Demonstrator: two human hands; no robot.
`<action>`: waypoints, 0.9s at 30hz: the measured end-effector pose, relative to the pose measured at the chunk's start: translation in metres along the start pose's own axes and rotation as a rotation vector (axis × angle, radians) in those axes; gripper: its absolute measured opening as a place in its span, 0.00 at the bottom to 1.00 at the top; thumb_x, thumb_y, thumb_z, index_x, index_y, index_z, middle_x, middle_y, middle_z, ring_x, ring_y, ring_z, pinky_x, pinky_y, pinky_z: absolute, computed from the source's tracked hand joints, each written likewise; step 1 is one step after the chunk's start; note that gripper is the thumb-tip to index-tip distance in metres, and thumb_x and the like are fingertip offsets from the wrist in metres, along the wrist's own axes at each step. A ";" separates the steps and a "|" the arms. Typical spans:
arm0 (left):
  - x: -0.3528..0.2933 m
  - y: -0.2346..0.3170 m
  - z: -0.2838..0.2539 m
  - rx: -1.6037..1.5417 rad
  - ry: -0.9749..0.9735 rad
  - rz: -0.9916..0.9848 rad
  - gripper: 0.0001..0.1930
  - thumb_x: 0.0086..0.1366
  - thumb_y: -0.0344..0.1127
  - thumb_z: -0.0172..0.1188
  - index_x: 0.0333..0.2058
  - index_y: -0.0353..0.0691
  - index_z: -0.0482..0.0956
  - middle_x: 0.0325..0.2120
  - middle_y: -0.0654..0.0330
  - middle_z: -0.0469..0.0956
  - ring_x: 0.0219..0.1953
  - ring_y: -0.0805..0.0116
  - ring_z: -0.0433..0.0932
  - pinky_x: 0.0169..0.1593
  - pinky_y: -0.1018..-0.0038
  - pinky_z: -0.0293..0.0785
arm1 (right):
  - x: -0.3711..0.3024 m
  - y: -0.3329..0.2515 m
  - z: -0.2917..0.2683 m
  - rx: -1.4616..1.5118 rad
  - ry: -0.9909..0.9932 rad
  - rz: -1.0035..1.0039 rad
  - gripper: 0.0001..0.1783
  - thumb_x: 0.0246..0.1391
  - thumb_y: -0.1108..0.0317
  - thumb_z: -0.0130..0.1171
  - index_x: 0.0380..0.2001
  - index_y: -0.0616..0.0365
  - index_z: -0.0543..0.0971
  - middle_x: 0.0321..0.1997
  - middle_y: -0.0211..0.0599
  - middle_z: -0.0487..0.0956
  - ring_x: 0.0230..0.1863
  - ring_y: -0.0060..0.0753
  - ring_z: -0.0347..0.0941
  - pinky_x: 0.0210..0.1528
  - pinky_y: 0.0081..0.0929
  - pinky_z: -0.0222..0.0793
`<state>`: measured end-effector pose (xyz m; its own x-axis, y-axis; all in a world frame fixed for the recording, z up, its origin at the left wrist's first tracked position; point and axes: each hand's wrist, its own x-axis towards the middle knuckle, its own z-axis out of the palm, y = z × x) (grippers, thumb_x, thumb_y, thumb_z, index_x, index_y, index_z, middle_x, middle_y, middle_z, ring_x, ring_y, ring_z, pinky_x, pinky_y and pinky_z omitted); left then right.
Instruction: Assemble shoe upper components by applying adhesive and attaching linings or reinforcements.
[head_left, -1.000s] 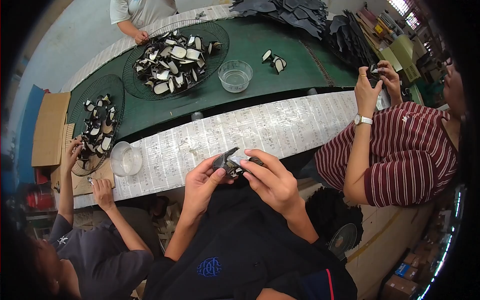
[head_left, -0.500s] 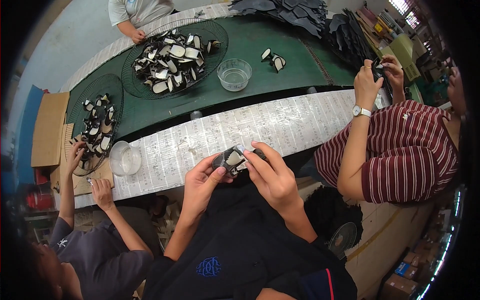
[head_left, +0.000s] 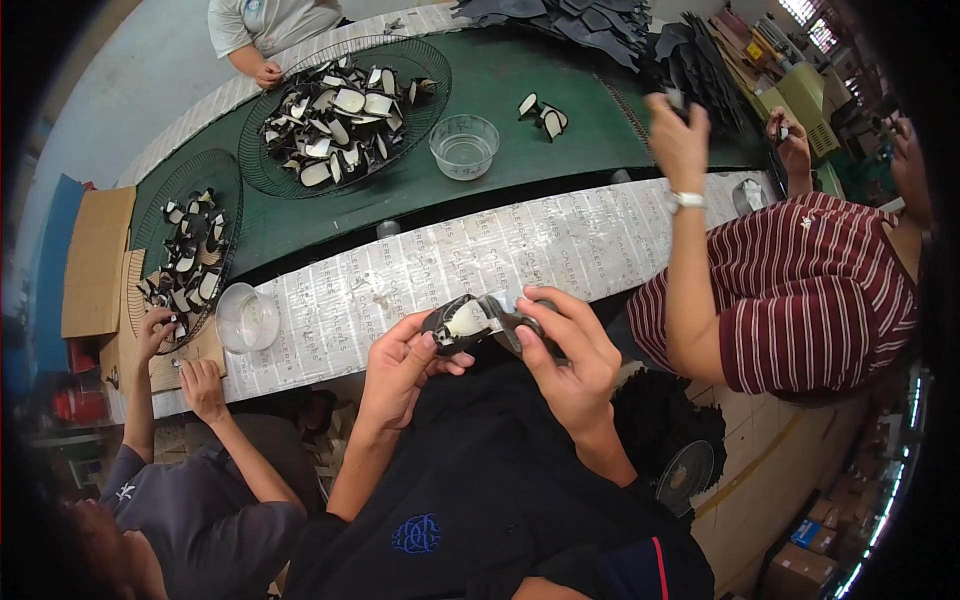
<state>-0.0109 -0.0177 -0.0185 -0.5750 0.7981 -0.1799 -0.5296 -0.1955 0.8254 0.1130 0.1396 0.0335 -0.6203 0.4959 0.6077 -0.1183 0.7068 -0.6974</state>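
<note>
In front of my chest I hold a black shoe part with a cream-white, oval inner face (head_left: 465,319). My left hand (head_left: 398,365) is closed on its left end, thumb along the near edge and fingers beneath. My right hand (head_left: 575,352) pinches the black strap-like flap (head_left: 516,322) at the right end between thumb and fingers. A small pale thing shows by the right fingertips, too small to name.
Beneath the piece lies a silvery covered table edge (head_left: 420,265). Beyond it, a green work surface (head_left: 560,75) carries a wire basket (head_left: 425,150) of similar parts, a clear plastic bowl (head_left: 464,160) and stacked black sheets (head_left: 590,25). Co-workers sit left, right (head_left: 800,300) and opposite.
My right hand has shifted slightly right, thumb and fingers now around the flap, which bends away from the cream face. The right co-worker's arm has swung left over the table.
</note>
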 end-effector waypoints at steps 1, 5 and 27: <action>0.000 -0.001 0.000 0.001 -0.001 -0.001 0.22 0.69 0.41 0.55 0.54 0.28 0.69 0.38 0.50 0.80 0.34 0.63 0.82 0.37 0.75 0.80 | 0.000 0.000 0.001 -0.012 -0.015 -0.035 0.14 0.47 0.81 0.65 0.40 0.65 0.81 0.44 0.45 0.79 0.38 0.37 0.79 0.37 0.25 0.75; 0.001 -0.001 0.001 -0.008 0.004 0.002 0.20 0.69 0.36 0.55 0.53 0.28 0.69 0.39 0.49 0.80 0.36 0.62 0.83 0.39 0.73 0.80 | 0.002 -0.002 0.000 -0.009 -0.171 -0.087 0.17 0.48 0.80 0.65 0.44 0.65 0.80 0.48 0.48 0.77 0.38 0.39 0.79 0.36 0.28 0.76; 0.001 0.002 0.009 0.116 0.043 0.044 0.17 0.68 0.29 0.56 0.52 0.27 0.69 0.39 0.50 0.80 0.38 0.63 0.82 0.42 0.74 0.79 | 0.004 0.007 0.009 -0.167 -0.174 -0.208 0.17 0.47 0.80 0.64 0.43 0.66 0.79 0.48 0.49 0.76 0.42 0.47 0.78 0.40 0.32 0.77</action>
<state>-0.0071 -0.0124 -0.0121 -0.6236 0.7645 -0.1629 -0.4290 -0.1605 0.8889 0.1025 0.1419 0.0276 -0.7212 0.2488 0.6465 -0.1359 0.8643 -0.4842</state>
